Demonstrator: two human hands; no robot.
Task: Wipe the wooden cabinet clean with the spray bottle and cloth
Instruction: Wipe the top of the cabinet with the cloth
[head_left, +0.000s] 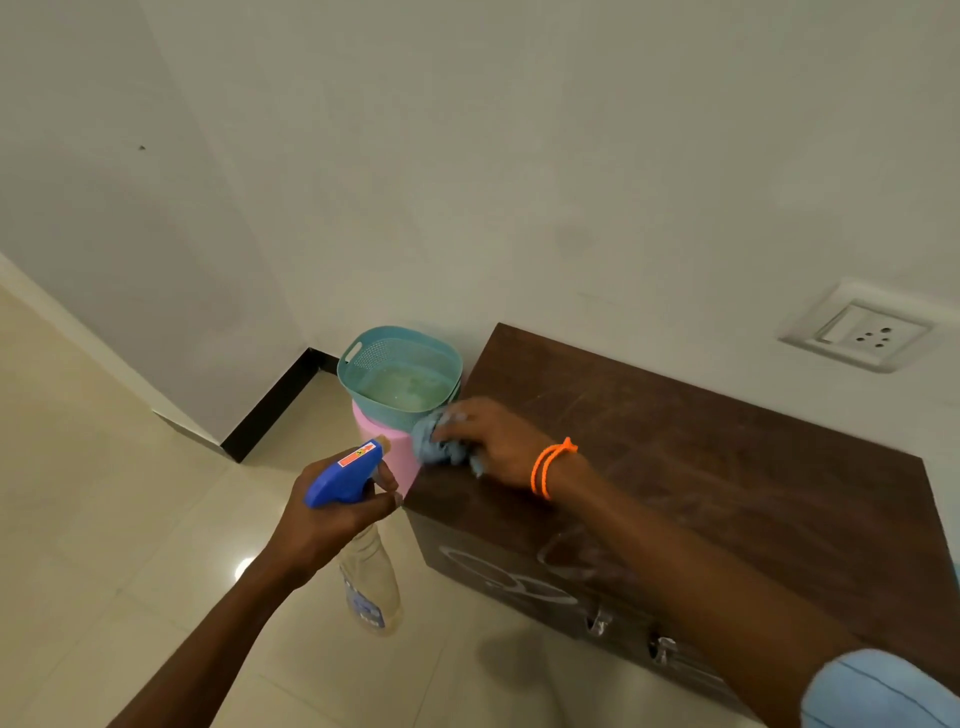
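Note:
The dark wooden cabinet (701, 467) stands against the wall at the right, its top smeared with pale streaks. My right hand (493, 441), with an orange band on the wrist, grips a crumpled blue cloth (439, 447) at the top's left edge. My left hand (332, 519) holds the spray bottle (363, 571) by its blue trigger head just left of the cabinet's near corner. The clear body of the bottle hangs below the hand.
A teal perforated basket (400, 364) sits on a pink stool (389, 447) tight against the cabinet's left side. A wall socket (857, 332) is above the cabinet at the right. Glossy cream floor tiles (130, 519) spread to the left.

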